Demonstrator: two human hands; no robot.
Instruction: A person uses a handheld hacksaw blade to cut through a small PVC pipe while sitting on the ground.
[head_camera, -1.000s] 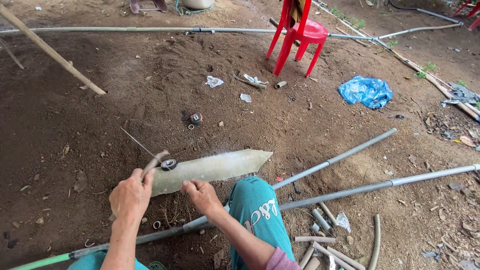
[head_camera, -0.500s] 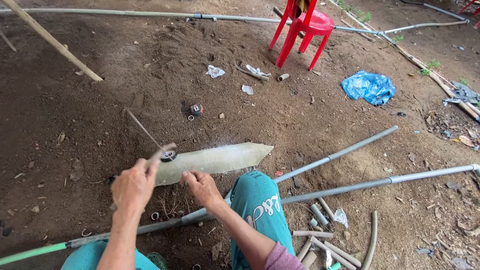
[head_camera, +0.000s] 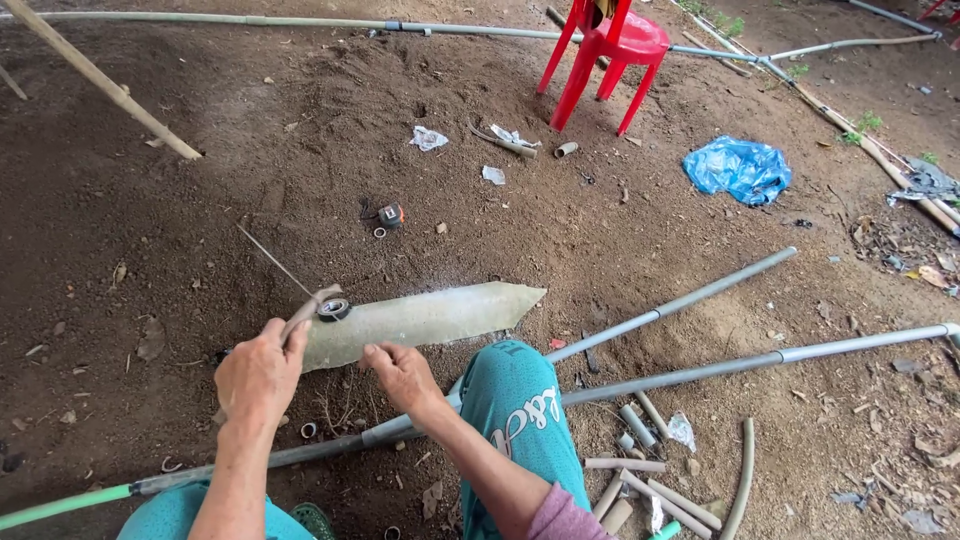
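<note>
One red chair, two hands

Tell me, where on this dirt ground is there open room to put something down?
Bare soil lies left of the left hand, up toward the bamboo pole, and between the flattened pale sheet and the red chair. It is crowded by the right knee: grey pipes and pipe offcuts.
</note>
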